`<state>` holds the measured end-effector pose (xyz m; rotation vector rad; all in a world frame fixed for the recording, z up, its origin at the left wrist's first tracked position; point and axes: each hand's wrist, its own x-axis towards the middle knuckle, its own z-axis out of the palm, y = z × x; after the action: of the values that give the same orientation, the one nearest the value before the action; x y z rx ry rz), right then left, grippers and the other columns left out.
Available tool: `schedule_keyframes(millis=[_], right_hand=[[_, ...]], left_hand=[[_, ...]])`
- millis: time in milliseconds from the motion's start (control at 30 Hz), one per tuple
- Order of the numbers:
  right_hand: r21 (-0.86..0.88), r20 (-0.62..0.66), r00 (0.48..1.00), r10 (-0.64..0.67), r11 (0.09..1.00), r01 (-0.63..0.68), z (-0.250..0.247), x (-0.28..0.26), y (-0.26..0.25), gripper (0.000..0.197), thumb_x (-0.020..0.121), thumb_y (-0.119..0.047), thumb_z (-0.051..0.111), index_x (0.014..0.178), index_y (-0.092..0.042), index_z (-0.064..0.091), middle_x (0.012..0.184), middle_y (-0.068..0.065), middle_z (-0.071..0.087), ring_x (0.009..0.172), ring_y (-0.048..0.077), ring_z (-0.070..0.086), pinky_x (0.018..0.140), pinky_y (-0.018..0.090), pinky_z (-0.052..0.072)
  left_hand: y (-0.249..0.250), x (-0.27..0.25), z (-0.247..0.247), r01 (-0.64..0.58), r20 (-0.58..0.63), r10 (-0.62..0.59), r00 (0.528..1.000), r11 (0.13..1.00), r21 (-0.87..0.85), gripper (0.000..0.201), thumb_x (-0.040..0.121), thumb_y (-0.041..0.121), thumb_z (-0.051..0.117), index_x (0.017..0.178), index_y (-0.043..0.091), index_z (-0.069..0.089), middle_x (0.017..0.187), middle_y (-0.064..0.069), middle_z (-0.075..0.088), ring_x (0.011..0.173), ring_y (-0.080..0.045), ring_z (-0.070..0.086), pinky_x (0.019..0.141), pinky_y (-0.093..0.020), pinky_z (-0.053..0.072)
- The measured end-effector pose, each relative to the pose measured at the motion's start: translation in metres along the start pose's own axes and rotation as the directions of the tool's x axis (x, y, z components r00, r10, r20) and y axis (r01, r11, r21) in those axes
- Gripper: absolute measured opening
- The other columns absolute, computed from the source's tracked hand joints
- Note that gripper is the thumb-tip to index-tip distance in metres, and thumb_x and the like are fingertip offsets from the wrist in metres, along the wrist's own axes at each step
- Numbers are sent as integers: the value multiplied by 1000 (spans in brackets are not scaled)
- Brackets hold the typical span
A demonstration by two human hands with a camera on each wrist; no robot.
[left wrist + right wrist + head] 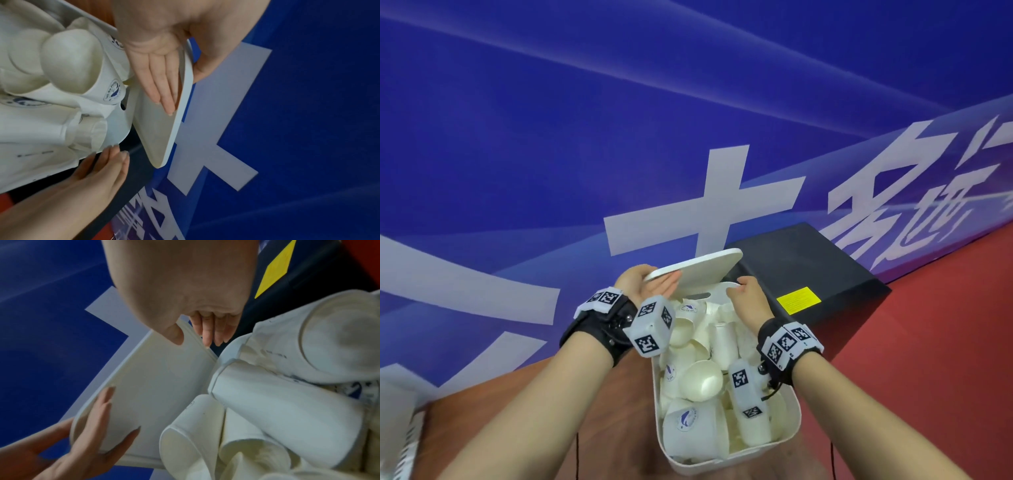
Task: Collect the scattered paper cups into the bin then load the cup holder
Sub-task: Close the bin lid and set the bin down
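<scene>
A white bin [798,411] on the wooden table is piled with several white paper cups [703,378], some bearing a blue logo. Its flat white lid [698,270] is tilted up over the far end. My left hand [654,284] holds the lid's left edge, with straight fingers [162,84] under it and the thumb on top. My right hand [743,291] pinches the lid's right edge near the bin's far rim; its thumb [174,335] lies on the lid's [160,386] inner face. Cups [277,402] lie on their sides just below.
A black box [808,263] with a yellow label [798,299] stands right behind the bin. A blue banner wall [585,137] rises close behind. Red floor [928,342] lies to the right. A white object [400,428] shows at the lower left edge.
</scene>
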<state>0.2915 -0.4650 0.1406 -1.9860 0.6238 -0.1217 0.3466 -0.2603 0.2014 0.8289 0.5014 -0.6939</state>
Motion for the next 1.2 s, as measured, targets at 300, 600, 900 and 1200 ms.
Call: schedule_keyframes(millis=[300,600,900,1200], right_hand=[[562,-1,964,266,798,-219,-16,-8,1,38,104,-36,27,99,-11,54,84,13,65,68,21,63,57,27,46],[820,290,927,239,436,-370,-44,-28,10,25,97,-25,46,100,-3,58,94,16,63,79,28,60,70,34,53],[613,297,895,334,652,-446,-60,-26,32,23,99,-7,39,115,0,53,104,17,63,85,29,62,70,37,51],[465,446,877,176,792,-395,-78,-61,54,34,97,-4,33,115,2,61,110,18,67,91,28,67,80,35,51]], left_hand=[[-16,-55,3,-2,139,-14,990,993,118,9,86,7,51,81,2,57,111,-20,69,106,-32,67,96,-39,51],[-31,-62,-32,160,120,-218,968,915,371,7,82,5,56,79,12,55,103,-8,72,110,-28,66,102,-56,41],[-30,-53,-43,112,-83,-80,993,832,543,36,86,23,64,114,7,49,82,-17,71,67,-31,69,56,-39,56],[-45,-23,-50,90,-154,-8,988,838,537,38,95,10,54,132,0,50,113,-21,64,76,-31,59,85,-48,44]])
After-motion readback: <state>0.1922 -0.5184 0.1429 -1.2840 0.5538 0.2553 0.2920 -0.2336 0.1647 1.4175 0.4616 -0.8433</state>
